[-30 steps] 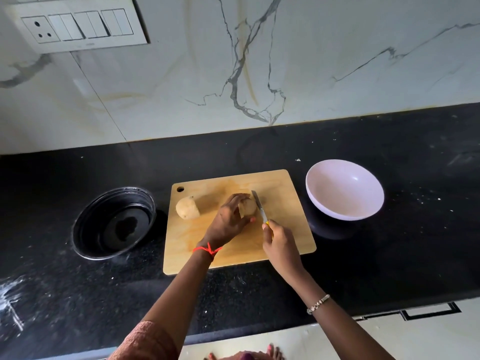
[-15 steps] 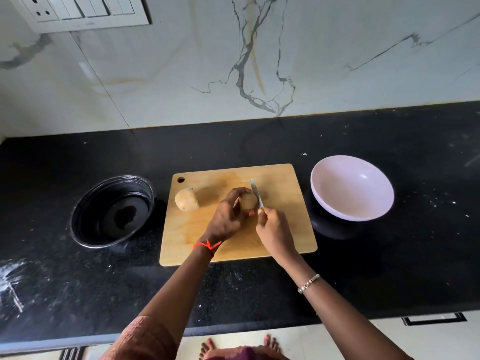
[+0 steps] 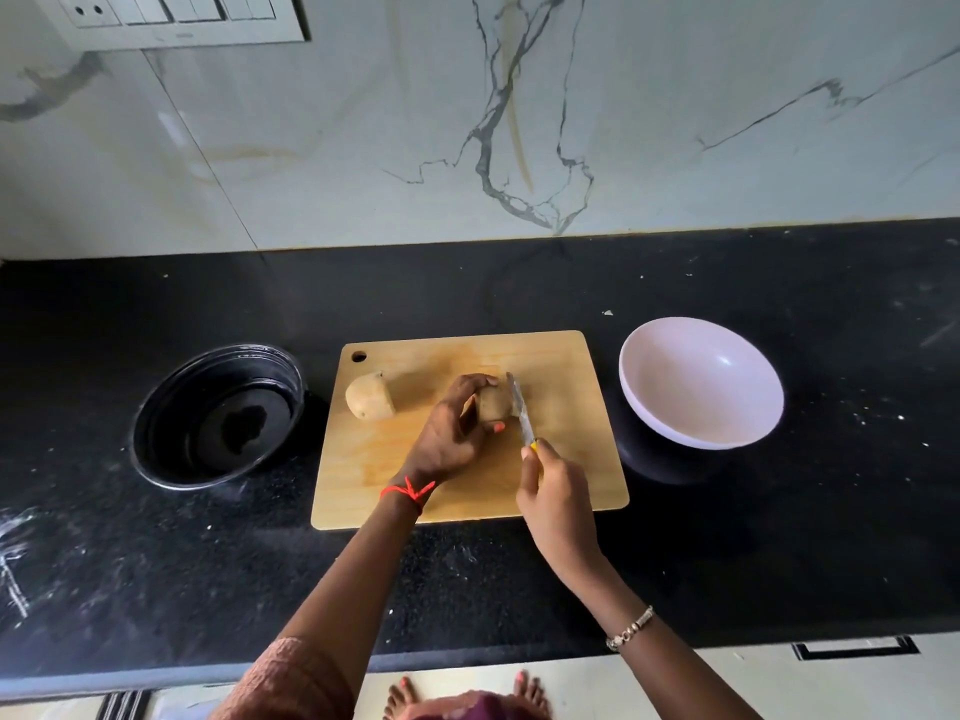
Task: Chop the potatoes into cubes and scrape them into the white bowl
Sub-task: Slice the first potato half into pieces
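Since half a second ago, right hand (image 3: 558,504) has drawn back toward the lower frame, fingers wrapped around the knife (image 3: 521,407) handle. Just above, left hand (image 3: 451,438) clasps a potato piece (image 3: 493,402) at mid-frame on the cutting board (image 3: 571,459), blade against its right side. Another potato half (image 3: 370,396) lies left; white bowl (image 3: 701,381) sits empty at right.

Two potato halves (image 3: 370,396) on board, white bowl (image 3: 701,381) empty — right
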